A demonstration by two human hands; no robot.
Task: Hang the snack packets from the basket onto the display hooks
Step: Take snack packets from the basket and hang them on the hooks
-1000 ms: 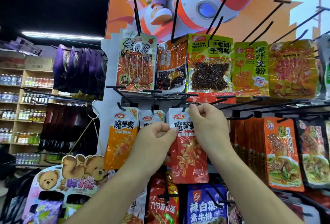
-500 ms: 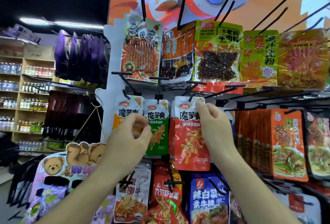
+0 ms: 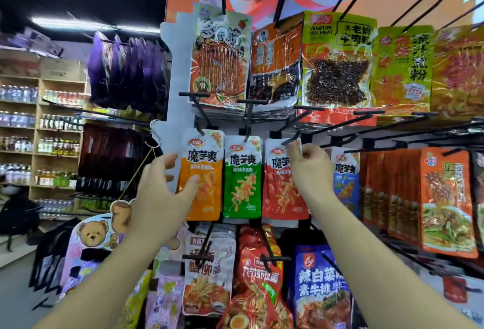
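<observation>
Black hooks (image 3: 195, 95) before crowded packets (image 3: 242, 179)

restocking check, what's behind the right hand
The right hand covers the upper right of the red plastic snack packet, pinching its top near a black metal hook; the hang hole is hidden.

Bright, even light between left hand (image 3: 160, 197) and right hand (image 3: 311, 172). Smeared ceiling strip light (image 3: 86, 24) up-left of left hand. Glare on glossy packets (image 3: 337, 66) above right hand. Motion blur, wide-angle bending far left of left hand.
</observation>
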